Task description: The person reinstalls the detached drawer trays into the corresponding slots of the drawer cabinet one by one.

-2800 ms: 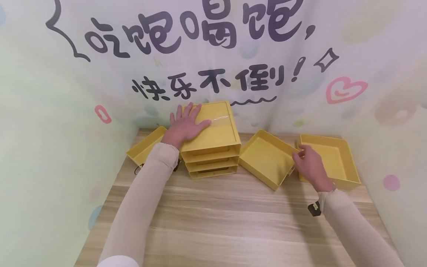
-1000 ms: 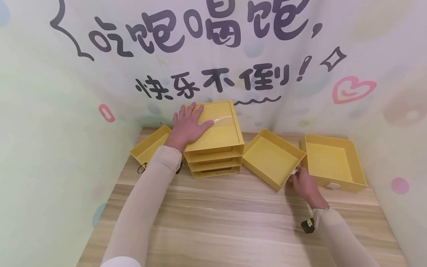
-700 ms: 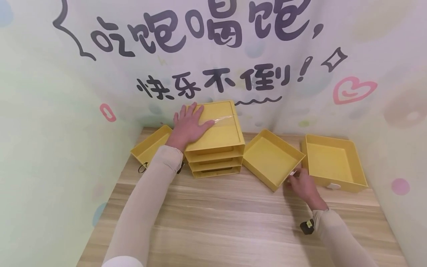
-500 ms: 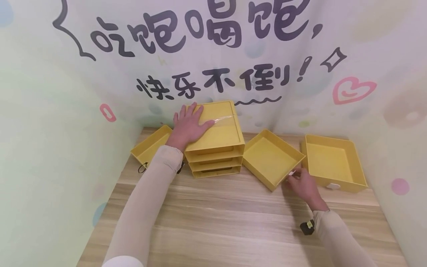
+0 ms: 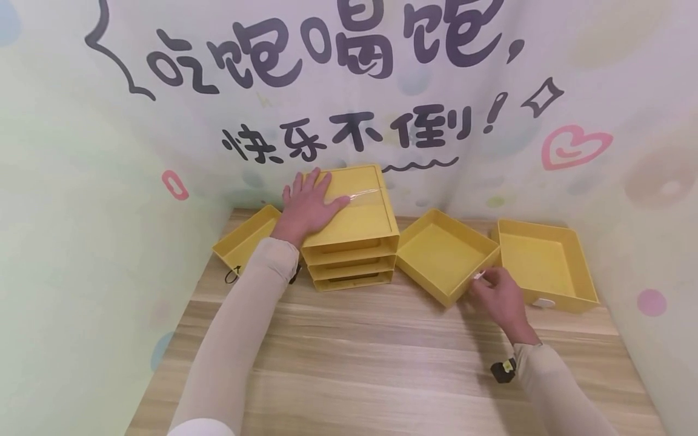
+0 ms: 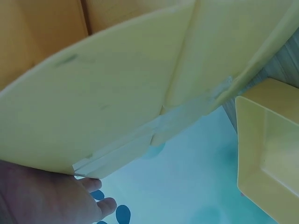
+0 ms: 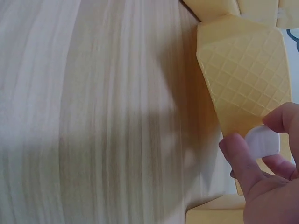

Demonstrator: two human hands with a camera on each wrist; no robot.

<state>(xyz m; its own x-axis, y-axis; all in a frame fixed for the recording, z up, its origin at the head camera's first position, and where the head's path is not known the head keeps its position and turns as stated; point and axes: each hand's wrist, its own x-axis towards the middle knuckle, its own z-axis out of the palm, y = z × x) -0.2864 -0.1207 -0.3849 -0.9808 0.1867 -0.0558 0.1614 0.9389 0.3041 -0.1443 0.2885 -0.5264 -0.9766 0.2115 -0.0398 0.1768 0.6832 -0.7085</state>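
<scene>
My left hand rests spread on top of a yellow drawer cabinet, whose several open slots face me. Clear tape runs across the cabinet's top in the left wrist view. To the cabinet's right, a loose yellow drawer lies turned at an angle. With thumb and fingers, my right hand pinches the white handle on that drawer's front. In the right wrist view the drawer's front shows a raised diamond pattern, standing close over the tabletop.
Another yellow drawer with a white handle sits at the right. A third yellow drawer lies at the left, partly behind my left arm, with a black loop by it. A printed cloth hangs behind the wooden table.
My right hand has come down from the angled drawer's right corner to its handle and grips it. The drawer's front has shifted slightly left and up. My left hand stays on the cabinet.
</scene>
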